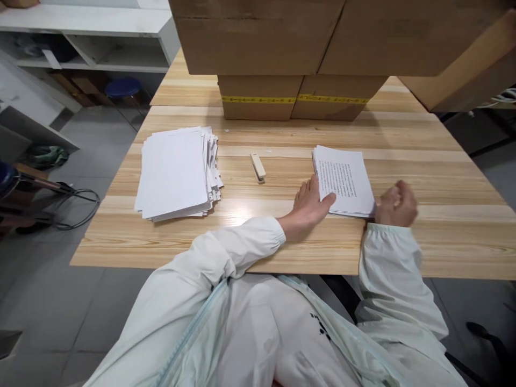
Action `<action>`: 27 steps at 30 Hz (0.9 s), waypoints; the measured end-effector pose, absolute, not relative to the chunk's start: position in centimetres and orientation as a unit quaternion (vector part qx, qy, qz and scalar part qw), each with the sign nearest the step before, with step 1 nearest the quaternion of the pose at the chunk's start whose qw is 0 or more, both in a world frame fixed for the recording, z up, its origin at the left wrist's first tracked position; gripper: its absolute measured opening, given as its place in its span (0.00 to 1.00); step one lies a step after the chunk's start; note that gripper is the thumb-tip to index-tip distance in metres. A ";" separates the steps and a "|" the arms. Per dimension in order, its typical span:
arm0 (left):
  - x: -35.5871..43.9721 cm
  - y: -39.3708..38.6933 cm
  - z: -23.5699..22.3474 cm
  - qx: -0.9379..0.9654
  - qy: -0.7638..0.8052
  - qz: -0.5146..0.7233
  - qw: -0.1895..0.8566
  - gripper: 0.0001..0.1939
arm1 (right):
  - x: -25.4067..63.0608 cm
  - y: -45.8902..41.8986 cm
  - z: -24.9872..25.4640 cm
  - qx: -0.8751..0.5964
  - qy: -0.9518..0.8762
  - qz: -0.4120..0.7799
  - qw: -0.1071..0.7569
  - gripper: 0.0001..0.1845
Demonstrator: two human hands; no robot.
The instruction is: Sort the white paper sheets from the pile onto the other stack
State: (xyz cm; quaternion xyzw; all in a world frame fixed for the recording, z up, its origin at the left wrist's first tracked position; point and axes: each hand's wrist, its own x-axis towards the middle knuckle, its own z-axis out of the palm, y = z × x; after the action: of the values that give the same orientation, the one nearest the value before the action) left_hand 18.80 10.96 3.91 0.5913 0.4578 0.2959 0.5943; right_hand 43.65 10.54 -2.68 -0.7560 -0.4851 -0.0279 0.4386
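A small stack of printed sheets [344, 180] lies on the wooden table [282, 242] in front of me. My left hand [310, 203] lies flat and open against the stack's left edge, thumb resting on its near corner. At the stack's near right corner, my right hand [397, 203] is curled closed and slightly blurred; I cannot make out anything in it. A beige stapler [258, 167] lies on the table, a little left of the sheets. Further left sits a thick, uneven pile of white paper [177, 172].
Cardboard boxes [298, 94] with yellow tape stand at the table's back, with larger boxes [322, 32] stacked above. A blue stool [123, 87] and white shelving [92, 37] are at the far left. Cables [76, 207] lie on the grey floor.
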 end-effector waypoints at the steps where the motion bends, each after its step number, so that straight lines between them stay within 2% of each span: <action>1: 17.1 10.3 4.7 0.622 0.433 0.318 0.570 0.37 | 42.9 10.3 -2.4 -0.756 -0.456 -0.112 0.456 0.24; 3: 12.3 9.2 6.4 0.695 0.375 0.378 0.483 0.29 | 40.2 9.6 -1.8 -0.718 -0.437 -0.220 0.496 0.23; 4: 9.4 8.8 7.1 0.720 0.367 0.410 0.422 0.24 | 38.4 9.1 -1.3 -0.691 -0.458 -0.223 0.513 0.23; 7: 0.0 8.1 7.8 0.743 0.437 0.457 0.218 0.15 | 31.9 7.6 0.2 -0.627 -0.562 -0.099 0.531 0.20; 9: -5.6 8.1 6.8 0.758 0.489 0.410 0.136 0.20 | 27.5 7.0 1.3 -0.571 -0.640 0.040 0.513 0.18; 11: -9.6 8.1 5.3 0.757 0.532 0.358 0.125 0.25 | 23.5 7.2 2.2 -0.500 -0.699 0.162 0.485 0.15; 15: -12.3 8.2 2.6 0.745 0.564 0.328 0.140 0.26 | 17.0 9.2 3.0 -0.404 -0.728 0.307 0.462 0.11; 20: -12.0 8.5 2.9 0.746 0.567 0.322 0.132 0.25 | 11.6 11.9 1.5 -0.396 -0.660 0.452 0.451 0.15; 23: -12.4 8.5 3.8 0.734 0.581 0.318 0.152 0.21 | 10.2 12.5 0.8 -0.409 -0.608 0.509 0.452 0.17; 27: -12.8 8.4 3.9 0.694 0.595 0.359 0.190 0.06 | 9.2 12.7 1.3 -0.415 -0.571 0.548 0.449 0.20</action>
State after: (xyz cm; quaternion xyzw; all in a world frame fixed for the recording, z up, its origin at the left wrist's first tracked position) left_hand -12.77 8.43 3.93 0.6936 0.5949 0.3592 0.1897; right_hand 9.16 12.70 1.34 -0.4153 -0.5706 0.5481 0.4489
